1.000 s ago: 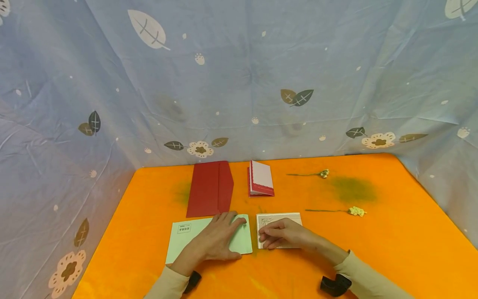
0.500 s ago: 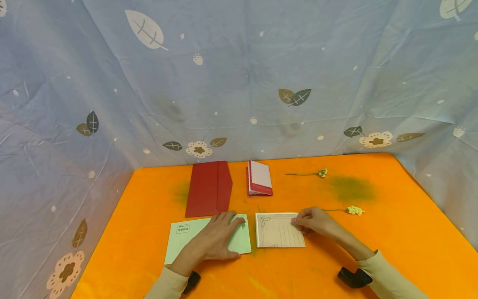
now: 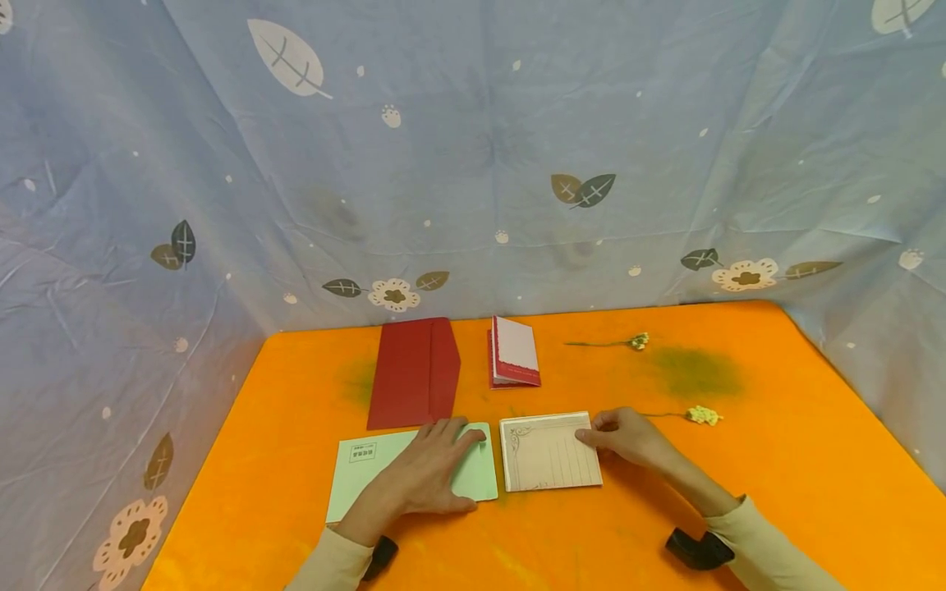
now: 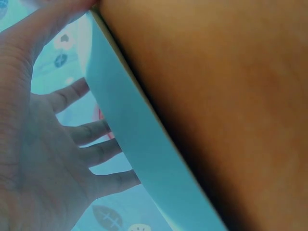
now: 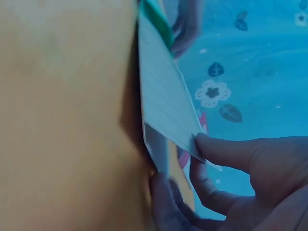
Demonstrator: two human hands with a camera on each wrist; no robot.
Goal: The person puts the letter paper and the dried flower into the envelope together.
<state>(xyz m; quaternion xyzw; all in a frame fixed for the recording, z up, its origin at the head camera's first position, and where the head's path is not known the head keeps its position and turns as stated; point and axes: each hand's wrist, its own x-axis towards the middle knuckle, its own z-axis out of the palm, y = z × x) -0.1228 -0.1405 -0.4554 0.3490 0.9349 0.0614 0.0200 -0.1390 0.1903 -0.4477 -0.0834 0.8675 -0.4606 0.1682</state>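
My left hand [image 3: 424,476] rests spread across a mint green envelope [image 3: 364,476] lying on the cloth. Its thumb is at the near edge and the fingers reach the far side; in the left wrist view the green envelope [image 4: 130,120] lies in front of the straight fingers. My right hand [image 3: 636,443] pinches a cream note card [image 3: 543,455], lined and with a scrollwork corner, at its right edge. The right wrist view shows the thumb on top of the card [image 5: 166,91], which is folded and gapes a little at that side.
Behind the green envelope lies a red envelope [image 3: 402,373] with its flap to the right. A small red and white folded card [image 3: 517,353] stands beside it. Two dried flower sprigs [image 3: 637,341] lie to the right on the orange cloth [image 3: 798,460]. A patterned curtain [image 3: 473,164] encloses the back and sides.
My right hand has moved right, from over the cream card to its right edge, and now pinches it. The card has shifted and turned slightly. My left hand has stayed put.
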